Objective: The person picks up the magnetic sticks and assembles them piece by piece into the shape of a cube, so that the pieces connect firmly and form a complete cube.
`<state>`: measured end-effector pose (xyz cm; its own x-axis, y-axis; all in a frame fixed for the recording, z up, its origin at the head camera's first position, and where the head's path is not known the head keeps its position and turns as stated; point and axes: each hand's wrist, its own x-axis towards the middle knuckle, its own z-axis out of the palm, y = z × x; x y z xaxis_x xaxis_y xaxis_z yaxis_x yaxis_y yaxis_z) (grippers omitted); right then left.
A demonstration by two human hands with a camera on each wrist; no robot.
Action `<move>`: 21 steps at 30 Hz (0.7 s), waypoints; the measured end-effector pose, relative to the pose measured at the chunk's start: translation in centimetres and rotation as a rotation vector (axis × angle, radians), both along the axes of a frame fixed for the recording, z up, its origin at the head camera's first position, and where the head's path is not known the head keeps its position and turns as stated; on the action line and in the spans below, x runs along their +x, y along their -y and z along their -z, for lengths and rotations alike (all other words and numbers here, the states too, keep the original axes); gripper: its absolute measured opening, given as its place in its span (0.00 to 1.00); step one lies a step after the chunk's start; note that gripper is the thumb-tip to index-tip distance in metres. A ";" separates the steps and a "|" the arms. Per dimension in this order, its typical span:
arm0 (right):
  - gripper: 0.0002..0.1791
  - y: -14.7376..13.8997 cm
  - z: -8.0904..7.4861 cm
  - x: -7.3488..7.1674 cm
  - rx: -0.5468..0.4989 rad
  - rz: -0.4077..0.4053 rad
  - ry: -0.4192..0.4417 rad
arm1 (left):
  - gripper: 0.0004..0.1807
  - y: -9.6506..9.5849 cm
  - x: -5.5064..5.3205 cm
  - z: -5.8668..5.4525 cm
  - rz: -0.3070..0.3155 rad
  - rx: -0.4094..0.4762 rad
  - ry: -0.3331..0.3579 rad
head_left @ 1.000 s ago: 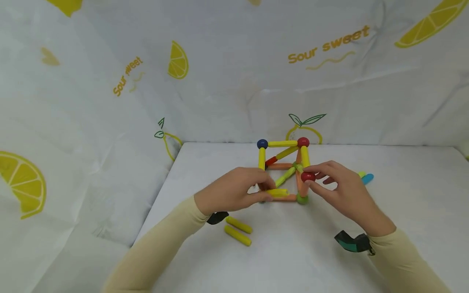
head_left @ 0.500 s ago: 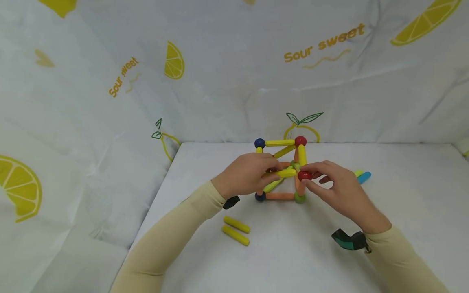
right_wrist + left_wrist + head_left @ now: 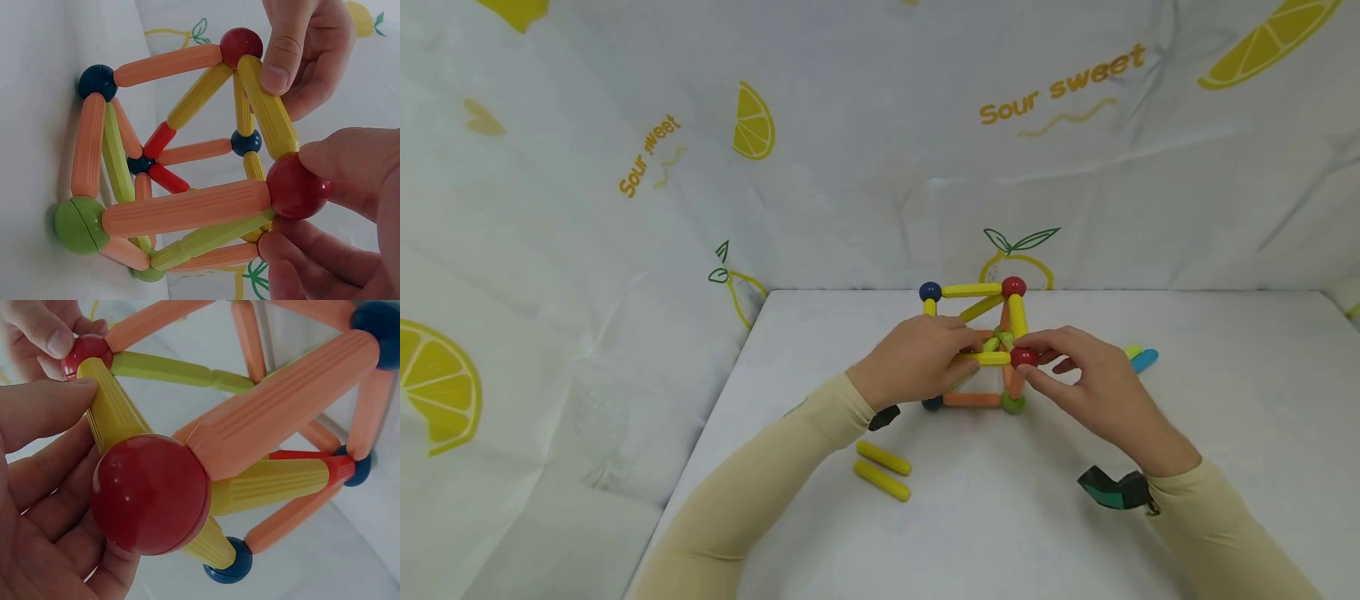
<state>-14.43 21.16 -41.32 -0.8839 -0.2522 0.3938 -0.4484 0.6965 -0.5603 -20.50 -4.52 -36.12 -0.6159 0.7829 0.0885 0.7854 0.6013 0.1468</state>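
A cube-like frame of magnetic rods and balls stands on the white table, with orange rods (image 3: 973,401) low and yellow rods (image 3: 972,291) on top. My left hand (image 3: 917,354) pinches a yellow magnetic rod (image 3: 992,359) at the frame's upper near edge. One rod end meets the red ball (image 3: 1023,357) at the near right corner. In the left wrist view, another red ball (image 3: 153,494) sits at the rod's other end. My right hand (image 3: 1086,383) holds the near right red ball between thumb and fingers. The left hand hides part of the frame in the head view.
Two loose yellow rods (image 3: 882,471) lie on the table in front of the frame. Behind the right hand lie a blue rod (image 3: 1144,361) and a light green rod (image 3: 1132,352). A lemon-printed cloth (image 3: 865,167) hangs behind the table.
My left hand has moved up and rightward with the yellow rod, and its end now meets the red ball. The right hand keeps holding that ball in nearly the same place.
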 end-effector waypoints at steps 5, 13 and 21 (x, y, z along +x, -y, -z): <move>0.21 -0.1 0.0 0.0 -0.002 -0.002 0.016 | 0.17 1.0 0.6 0.3 -0.007 0.104 -0.034; 0.22 -4.3 0.4 -1.0 0.010 0.120 0.098 | 0.09 7.1 3.8 1.9 0.030 0.258 0.009; 0.18 -12.7 4.0 -3.7 0.279 0.155 0.319 | 0.09 11.6 4.8 6.8 -0.092 -0.057 0.329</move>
